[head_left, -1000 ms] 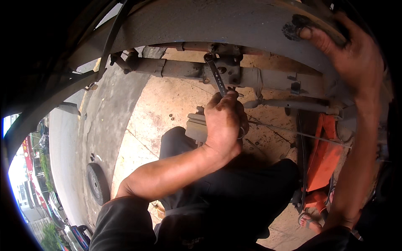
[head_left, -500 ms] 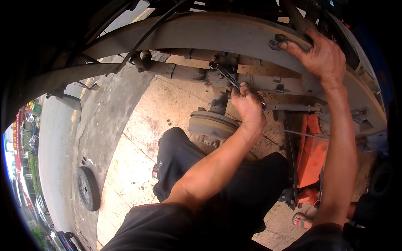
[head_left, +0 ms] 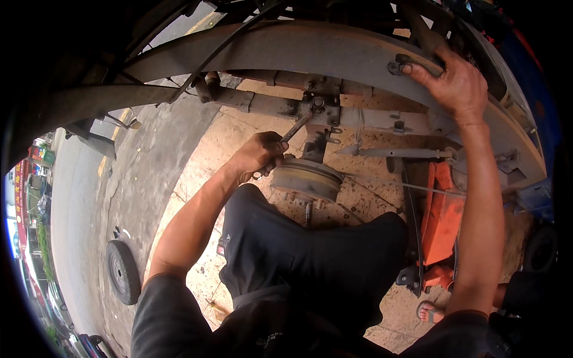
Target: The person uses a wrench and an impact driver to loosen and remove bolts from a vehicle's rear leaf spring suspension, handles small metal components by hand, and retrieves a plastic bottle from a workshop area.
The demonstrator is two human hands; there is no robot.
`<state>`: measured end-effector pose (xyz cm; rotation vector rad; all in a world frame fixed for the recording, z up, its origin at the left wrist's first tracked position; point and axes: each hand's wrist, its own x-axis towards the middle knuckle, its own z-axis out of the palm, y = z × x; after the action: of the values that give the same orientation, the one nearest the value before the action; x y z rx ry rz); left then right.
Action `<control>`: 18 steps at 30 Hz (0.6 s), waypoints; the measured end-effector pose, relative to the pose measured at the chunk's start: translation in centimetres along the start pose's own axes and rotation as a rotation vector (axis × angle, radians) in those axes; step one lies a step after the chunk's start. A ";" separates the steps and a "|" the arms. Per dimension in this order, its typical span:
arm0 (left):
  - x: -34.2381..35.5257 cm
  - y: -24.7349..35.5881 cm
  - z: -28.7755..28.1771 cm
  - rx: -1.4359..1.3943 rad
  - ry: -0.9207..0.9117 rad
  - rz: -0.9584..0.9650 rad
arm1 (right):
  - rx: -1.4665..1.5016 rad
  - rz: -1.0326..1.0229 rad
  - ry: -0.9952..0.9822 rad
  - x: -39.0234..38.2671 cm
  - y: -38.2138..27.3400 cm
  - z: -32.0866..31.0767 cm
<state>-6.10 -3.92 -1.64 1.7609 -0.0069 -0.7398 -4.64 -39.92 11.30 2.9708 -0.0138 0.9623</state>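
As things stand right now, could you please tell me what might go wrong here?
The wrench might slip at the bracket, perhaps knocking the left hand into the drum close by. The right hand, gripping the curved beam, could scrape along its edge during a sudden lurch.

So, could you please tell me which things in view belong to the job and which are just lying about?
In use:
wrench, in left hand
dark plate, at wrench's head
grey beam, held by right hand

Apparently lying about:
wheel, on ground at left
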 end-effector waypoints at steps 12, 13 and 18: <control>2.6 3.3 -5.4 1.501 0.405 0.289 | -0.019 0.022 -0.069 0.4 -0.8 -0.4; 3.2 4.4 -5.5 1.539 0.414 0.292 | -0.023 0.013 -0.049 0.3 -0.7 -0.4; 8.3 6.1 -8.2 1.687 0.479 0.524 | -0.042 0.005 -0.012 0.1 0.0 -0.3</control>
<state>6.69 -1.91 0.85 3.2343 -0.9704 0.3308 -4.72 -39.90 11.62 2.9402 -0.0417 0.9324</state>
